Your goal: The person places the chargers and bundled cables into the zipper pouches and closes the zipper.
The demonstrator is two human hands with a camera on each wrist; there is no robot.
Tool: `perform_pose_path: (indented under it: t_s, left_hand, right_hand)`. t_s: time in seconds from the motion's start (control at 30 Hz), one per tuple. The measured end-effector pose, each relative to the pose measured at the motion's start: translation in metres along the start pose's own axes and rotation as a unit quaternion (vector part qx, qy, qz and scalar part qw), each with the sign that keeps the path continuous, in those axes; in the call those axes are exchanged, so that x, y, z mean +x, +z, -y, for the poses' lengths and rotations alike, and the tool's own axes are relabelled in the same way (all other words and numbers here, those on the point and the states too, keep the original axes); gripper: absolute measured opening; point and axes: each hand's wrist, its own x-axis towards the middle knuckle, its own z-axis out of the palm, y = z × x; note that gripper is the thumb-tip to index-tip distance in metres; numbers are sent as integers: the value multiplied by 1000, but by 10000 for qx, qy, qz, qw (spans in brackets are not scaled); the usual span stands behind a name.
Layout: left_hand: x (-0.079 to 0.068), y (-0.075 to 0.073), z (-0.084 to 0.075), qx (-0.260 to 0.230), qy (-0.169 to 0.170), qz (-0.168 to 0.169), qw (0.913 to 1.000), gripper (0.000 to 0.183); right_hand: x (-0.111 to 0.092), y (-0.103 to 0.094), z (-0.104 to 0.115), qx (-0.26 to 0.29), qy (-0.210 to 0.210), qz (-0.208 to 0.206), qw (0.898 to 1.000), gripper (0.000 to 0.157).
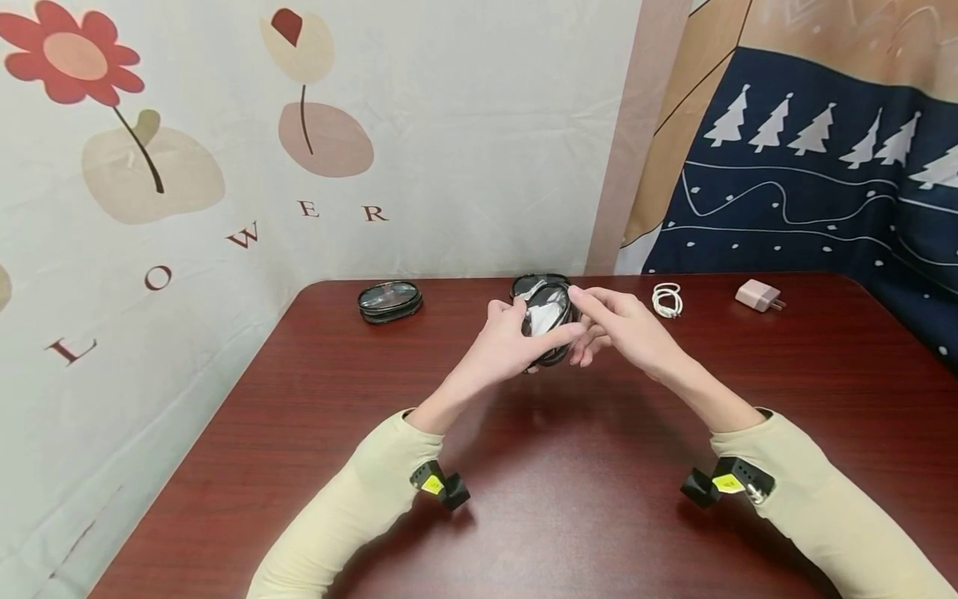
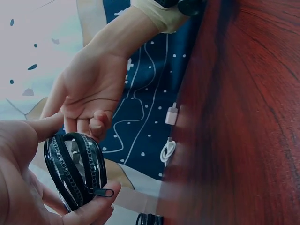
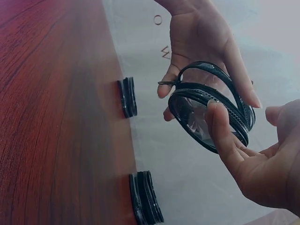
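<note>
from where i stand, the person holds a small see-through case [image 1: 551,314] up off the red table [image 1: 569,516], near its far edge. take that case as the middle of the dial, with the wall cloth [image 1: 464,166] at twelve. the left hand [image 1: 509,339] comes in from eight o'clock and pinches it, thumb on one side and fingers on the other — the zip pull [image 2: 103,192] pokes out by those fingertips. the right hand [image 1: 629,326] comes from four, fingers loosely bent at the case, thumb spread away from them; whether they press on it i cannot tell.

a second case [image 1: 540,279] sits behind at twelve, partly hidden, close to the far edge. a third case [image 1: 390,303] lies out at nine, near the far left corner, a stretch of wood between it and the left hand. at three there's a coiled white cable [image 1: 667,300] near the right hand, then a pale plug [image 1: 758,295] further out, prongs toward the right edge. the widest room for moving runs from five to seven — red wood between the two sleeves [image 1: 359,495].
</note>
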Motion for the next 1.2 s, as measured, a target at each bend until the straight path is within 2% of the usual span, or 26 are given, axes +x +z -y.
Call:
perform_pose_path:
  t_s: [0.07, 0.2, 0.33, 0.43, 0.57, 0.63, 0.73, 0.83, 1.0, 1.2]
  left_hand:
    - [-1, 3, 1, 154, -80, -4, 9998, 92]
    - [-3, 6, 2, 449, -38, 38, 9990, 104]
    - [-4, 5, 2, 467, 48, 145, 9988, 106]
    - [-3, 1, 1, 358, 143, 208, 9990, 94]
    - [-1, -7, -2, 157, 287, 244, 9992, 67]
    - [1, -10, -3, 18, 365, 302, 9989, 61]
    - [2, -15, -3, -453, 265, 503, 9974, 56]
    - [4, -19, -3, -1080, 27, 734, 9914, 55]
    - [9, -22, 0, -1944, -235, 1095, 9745, 51]
    - [12, -23, 5, -2559, -197, 1471, 9552, 41]
  right_hand:
    - [-1, 0, 1, -117, 75, -10, 9999, 46]
    - [-1, -1, 1, -570, 268, -72, 9980, 48]
    - [-1, -3, 1, -929, 350, -125, 9950, 46]
    - [-2, -5, 1, -750, 306, -125, 9966, 41]
    - [-2, -7, 2, -339, 197, -94, 9992, 40]
    - [-2, -7, 3, -202, 138, -72, 9997, 41]
    - [-3, -8, 4, -57, 120, -85, 9999, 42]
    - [-3, -10, 5, 1, 67, -109, 9999, 43]
    - [-3, -11, 7, 143, -32, -118, 9998, 46]
    - [-4, -13, 9, 107, -285, -36, 9995, 42]
